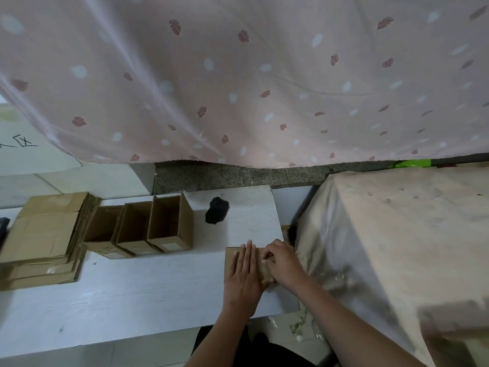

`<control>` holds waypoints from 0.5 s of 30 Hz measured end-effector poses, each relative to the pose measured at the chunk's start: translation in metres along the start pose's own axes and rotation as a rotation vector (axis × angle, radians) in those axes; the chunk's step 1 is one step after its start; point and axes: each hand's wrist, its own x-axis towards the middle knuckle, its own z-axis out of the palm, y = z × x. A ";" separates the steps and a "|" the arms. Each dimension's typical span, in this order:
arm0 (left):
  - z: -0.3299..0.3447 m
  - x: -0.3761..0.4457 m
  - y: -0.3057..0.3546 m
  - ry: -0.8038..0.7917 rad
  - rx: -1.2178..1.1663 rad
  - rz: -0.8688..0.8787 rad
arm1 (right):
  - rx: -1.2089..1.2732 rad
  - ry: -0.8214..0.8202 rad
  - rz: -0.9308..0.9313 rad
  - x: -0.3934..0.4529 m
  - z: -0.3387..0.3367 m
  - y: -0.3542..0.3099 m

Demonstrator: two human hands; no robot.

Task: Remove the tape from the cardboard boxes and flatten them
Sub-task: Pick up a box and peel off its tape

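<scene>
White tabletop (132, 295); cardboard box (229, 260) mostly hidden under flat left hand (244, 274), curled right hand (284, 263) pinching it.

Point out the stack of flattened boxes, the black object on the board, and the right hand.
stack of flattened boxes (45, 231), head view, top sheet.
black object (217, 210), head view, its middle.
right hand (284, 263), head view, its back.

Bare forearms and hands without sleeves or gloves; dark clothing (227, 348) below.
</scene>
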 end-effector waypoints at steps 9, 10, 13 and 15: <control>-0.011 -0.009 0.004 -0.033 -0.089 -0.036 | 0.132 0.100 0.007 -0.010 0.008 0.005; -0.013 -0.009 0.005 -0.050 -0.094 -0.029 | 0.140 0.110 0.002 -0.012 0.009 0.005; -0.015 -0.009 0.004 -0.101 -0.100 -0.015 | 0.134 0.110 0.005 -0.013 0.009 0.005; -0.015 -0.008 0.004 -0.115 -0.093 -0.012 | 0.129 0.110 0.011 -0.012 0.008 0.004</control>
